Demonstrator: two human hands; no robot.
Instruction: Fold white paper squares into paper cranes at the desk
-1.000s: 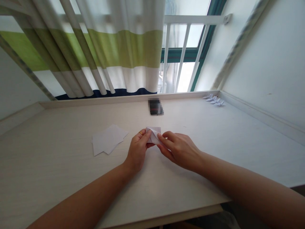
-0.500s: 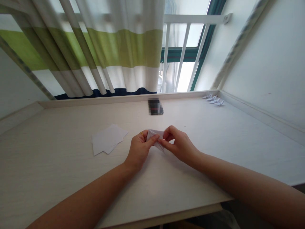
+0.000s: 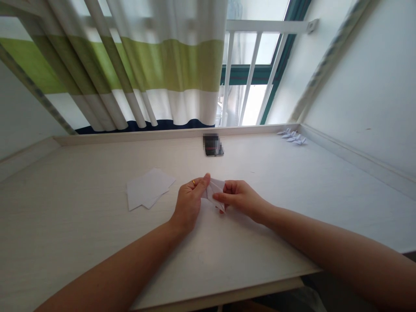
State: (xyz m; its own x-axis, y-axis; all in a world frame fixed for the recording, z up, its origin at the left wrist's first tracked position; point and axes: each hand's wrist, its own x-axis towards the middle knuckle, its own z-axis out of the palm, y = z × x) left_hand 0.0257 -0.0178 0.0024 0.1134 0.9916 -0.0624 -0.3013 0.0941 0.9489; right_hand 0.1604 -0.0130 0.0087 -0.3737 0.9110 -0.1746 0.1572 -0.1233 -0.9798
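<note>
A small folded piece of white paper point(image 3: 217, 187) with several creases is held just above the table between both hands. My left hand point(image 3: 191, 197), a ring on one finger, pinches its upper left part between thumb and fingers. From the other side my right hand point(image 3: 240, 195) grips the paper, its thumb flat on the near face and fingertips showing below the lower point. The fingers behind the paper are partly hidden. Left of my hands lie several loose white paper sheets point(image 3: 147, 188), overlapping one another on the table.
The white table point(image 3: 81, 225) has a raised rim point(image 3: 136, 136) along its back. Near that rim lies a dark, pixelated object point(image 3: 212, 145). Several small folded paper figures point(image 3: 292, 136) sit in the far right corner. A curtain point(image 3: 169, 65) hangs behind.
My left thumb has moved up to the paper's top edge. My right hand has shifted its thumb onto the paper's face, and the paper is turned slightly, showing more of its folds.
</note>
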